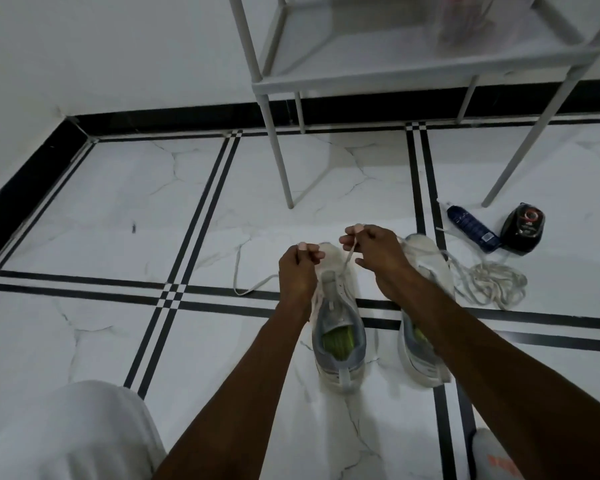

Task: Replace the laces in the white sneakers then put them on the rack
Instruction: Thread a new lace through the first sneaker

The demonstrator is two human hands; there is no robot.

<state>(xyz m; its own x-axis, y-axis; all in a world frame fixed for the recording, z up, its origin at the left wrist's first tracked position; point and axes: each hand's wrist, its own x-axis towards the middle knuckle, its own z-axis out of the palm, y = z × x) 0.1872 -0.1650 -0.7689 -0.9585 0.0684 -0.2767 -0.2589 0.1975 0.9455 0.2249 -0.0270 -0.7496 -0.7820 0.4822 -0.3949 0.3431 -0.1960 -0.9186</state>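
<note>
**Lacing the left-hand sneaker, toe pointing away from you**

While both sneakers sit on the tiled floor (118,209) with their heels toward you, your two hands work over the forefoot of the left sneaker (338,327). Your right hand (378,252) pinches a strand of the lace (350,255) and lifts it up and slightly away from the eyelets, so the strand runs from your fingertips down to the shoe's throat. Your left hand (297,268) is curled at the shoe's left edge; it looks to be gripping the other end of the lace, whose loose tail (243,289) trails out across the floor to the left, though the exact pinch is hidden by your knuckles.

The relation that matters: the shoe's long axis runs straight away from you, and the eyelet rows lie directly beneath and between your hands. Each hand is nearest its own row, so the next crossing probably means carrying the right-hand strand over toward the left.

The right sneaker (425,317) stands just beside the first, partly under your right forearm. A loose heap of lace (492,282) lies on the floor to its right, near a dark bottle (471,230) and a black tin (522,230). The rack (361,81) stands beyond the shoes, well apart; neither shoe is on it yet.
</note>
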